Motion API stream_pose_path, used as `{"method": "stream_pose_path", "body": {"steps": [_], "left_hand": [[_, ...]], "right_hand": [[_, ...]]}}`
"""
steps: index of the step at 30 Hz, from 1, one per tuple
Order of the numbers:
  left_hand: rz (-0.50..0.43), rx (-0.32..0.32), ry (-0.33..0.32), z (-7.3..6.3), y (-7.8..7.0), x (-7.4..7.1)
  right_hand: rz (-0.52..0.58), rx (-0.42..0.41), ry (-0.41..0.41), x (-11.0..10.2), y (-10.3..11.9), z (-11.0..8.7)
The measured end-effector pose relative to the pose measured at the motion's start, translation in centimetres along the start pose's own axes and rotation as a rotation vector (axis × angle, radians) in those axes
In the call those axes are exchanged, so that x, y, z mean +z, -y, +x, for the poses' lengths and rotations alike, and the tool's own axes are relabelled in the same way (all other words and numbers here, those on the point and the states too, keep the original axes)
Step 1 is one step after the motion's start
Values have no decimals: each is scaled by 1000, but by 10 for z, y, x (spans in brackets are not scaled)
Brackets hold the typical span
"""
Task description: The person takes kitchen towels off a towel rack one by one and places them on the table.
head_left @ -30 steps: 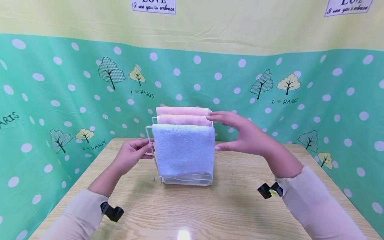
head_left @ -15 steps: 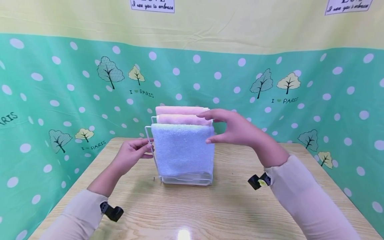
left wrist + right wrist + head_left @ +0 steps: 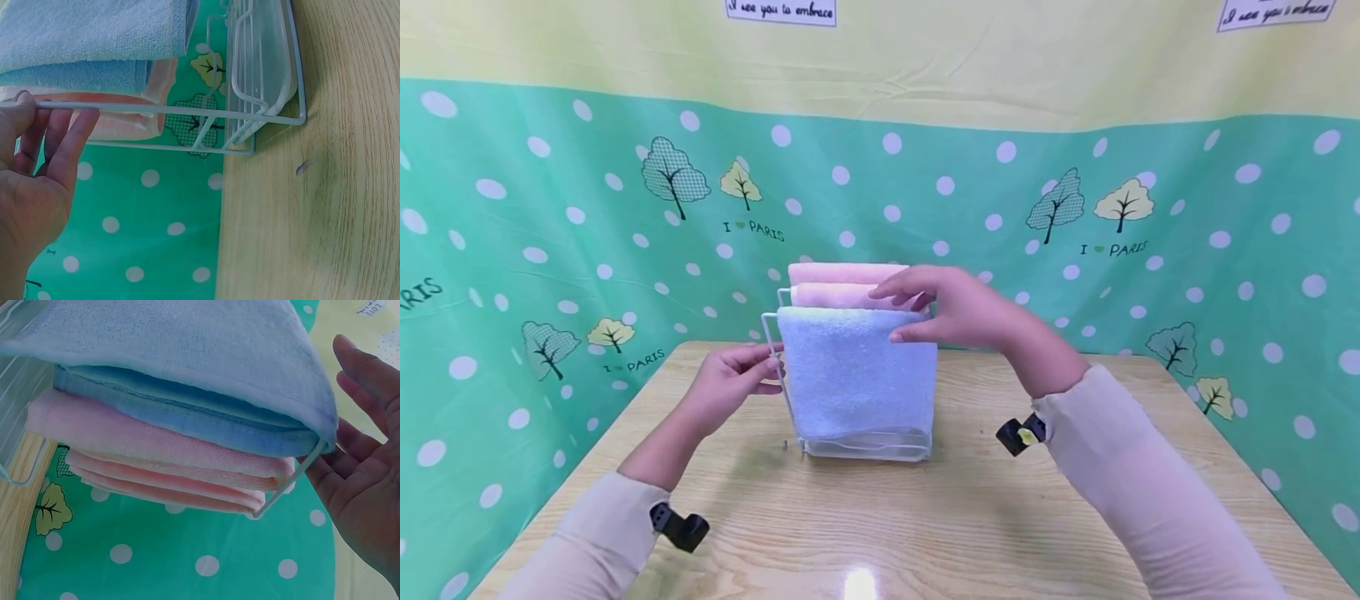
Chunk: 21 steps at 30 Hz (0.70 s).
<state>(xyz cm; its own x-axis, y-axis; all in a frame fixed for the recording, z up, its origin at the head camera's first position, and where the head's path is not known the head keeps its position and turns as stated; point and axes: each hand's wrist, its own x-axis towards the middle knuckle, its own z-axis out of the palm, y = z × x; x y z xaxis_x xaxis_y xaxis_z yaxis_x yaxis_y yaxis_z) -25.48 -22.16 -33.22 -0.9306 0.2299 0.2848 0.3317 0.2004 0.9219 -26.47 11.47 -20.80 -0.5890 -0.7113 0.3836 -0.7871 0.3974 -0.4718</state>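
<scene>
The blue towel (image 3: pixel 853 379) is hanging over the front of the white wire rack (image 3: pixel 144 109) on the bench (image 3: pixel 865 525), its top fold running left to right. The right hand (image 3: pixel 957 307), nearer that fold, is spanning its right end with grip spread, holding nothing, while the left hand (image 3: pixel 730 382) is pinching the rack's left side.

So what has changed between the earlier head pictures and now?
The right hand moved leftward and slightly up, from the blue towel's right edge to over its top right corner. Nothing was visibly gripped or released. The left hand still holds the white rack; the pink towels stayed put.
</scene>
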Motion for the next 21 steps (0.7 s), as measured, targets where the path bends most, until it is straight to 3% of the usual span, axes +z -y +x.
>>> {"method": "stream_pose_path", "body": {"steps": [21], "left_hand": [[-9,4,1,0,1,-1]], "right_hand": [[-78,81,72,15,3,29]]}}
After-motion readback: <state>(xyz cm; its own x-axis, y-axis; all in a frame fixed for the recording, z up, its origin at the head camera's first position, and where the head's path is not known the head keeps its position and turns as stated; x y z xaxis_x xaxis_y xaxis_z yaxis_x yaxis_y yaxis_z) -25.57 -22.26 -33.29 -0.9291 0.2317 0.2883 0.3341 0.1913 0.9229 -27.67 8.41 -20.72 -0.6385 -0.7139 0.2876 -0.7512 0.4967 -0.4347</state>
